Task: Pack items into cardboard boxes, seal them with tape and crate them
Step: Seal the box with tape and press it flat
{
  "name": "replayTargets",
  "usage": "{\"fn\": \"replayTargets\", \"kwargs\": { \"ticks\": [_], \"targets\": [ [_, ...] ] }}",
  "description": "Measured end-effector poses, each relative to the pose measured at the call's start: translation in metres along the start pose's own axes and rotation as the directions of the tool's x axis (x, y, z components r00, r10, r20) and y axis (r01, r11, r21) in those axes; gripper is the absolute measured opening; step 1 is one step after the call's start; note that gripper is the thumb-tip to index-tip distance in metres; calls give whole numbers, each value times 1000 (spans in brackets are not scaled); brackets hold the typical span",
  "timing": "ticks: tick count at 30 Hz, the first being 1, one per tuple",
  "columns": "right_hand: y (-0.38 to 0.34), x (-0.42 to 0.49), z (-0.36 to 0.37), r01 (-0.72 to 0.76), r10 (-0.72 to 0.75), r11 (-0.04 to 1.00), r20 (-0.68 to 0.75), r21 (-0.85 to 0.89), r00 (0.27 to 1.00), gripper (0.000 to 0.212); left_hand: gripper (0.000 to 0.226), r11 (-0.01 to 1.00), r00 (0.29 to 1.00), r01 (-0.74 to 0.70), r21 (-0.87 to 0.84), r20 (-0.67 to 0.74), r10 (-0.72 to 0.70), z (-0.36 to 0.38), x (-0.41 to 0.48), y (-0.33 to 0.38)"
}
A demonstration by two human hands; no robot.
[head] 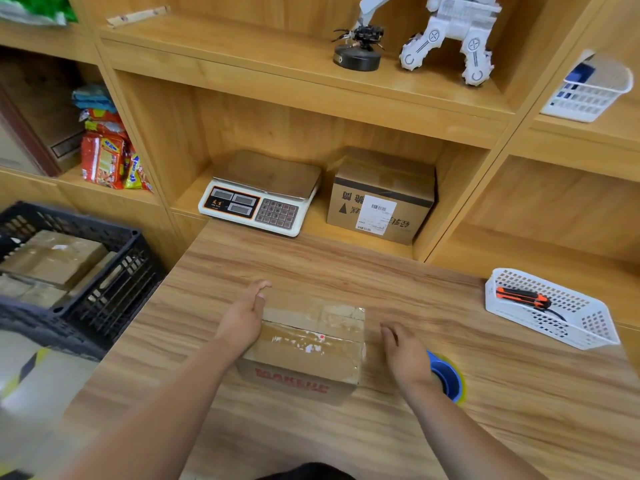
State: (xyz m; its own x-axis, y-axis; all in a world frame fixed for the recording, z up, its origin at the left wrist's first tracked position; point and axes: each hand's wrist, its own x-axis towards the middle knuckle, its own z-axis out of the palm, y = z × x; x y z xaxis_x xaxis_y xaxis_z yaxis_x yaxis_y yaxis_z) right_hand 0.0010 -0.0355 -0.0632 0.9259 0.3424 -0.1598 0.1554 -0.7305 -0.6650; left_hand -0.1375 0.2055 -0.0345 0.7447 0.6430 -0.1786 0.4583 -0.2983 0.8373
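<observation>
Nearest to me, the right hand (403, 355) hovers just right of the cardboard box (311, 344), fingers loosely spread and gripping nothing. It partly covers the blue-cored tape roll (448, 375), which lies flat on the table (311, 265), within reach for another strip. The left hand (244, 315) lies against the box's left top edge, fingers straight and thumb on the lid; it grips nothing, and I judge it is there to steady the box or start a two-sided lift.

The box stands at the centre of the table, flaps closed, with clear tape running along the top seam; red lettering shows on its near face. I judge the sealing step complete or nearly so, with crating next.

To my left, off the table edge, the black crate (114, 289) holds several taped cartons (55, 258); space shows at its near right side, which suits the box in hand. To my right, a white basket (540, 327) holds an orange utility knife (523, 297), kept clear of the working area.

Further back, in the shelf recess, a weighing scale (263, 192) and a labelled carton (381, 199) stand side by side, apart from each other. Snack packets (107, 161) are stacked in the left compartment, probably stock for packing. A white robot model (450, 32) stands on the upper shelf.
</observation>
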Motion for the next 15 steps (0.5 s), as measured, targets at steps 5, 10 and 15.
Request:
{"fn": "replayTargets", "kwargs": {
  "ticks": [5, 10, 15],
  "targets": [
    [59, -15, -8, -2, -36, 941, -105, -339, 994, 24, 31, 998, 999, 22, -63, 27, -21, 1, 1, 2],
    [79, -31, -8, -146, 133, 855, -62, -497, 989, 38, 31, 995, 999, 22, -95, 37, -18, 3, 4, 0],
    [88, -29, -11, -191, 189, 842, -55, -505, 980, 29, 32, 993, 999, 8, -119, 44, -3, 2, 4, -5]
  ]
}}
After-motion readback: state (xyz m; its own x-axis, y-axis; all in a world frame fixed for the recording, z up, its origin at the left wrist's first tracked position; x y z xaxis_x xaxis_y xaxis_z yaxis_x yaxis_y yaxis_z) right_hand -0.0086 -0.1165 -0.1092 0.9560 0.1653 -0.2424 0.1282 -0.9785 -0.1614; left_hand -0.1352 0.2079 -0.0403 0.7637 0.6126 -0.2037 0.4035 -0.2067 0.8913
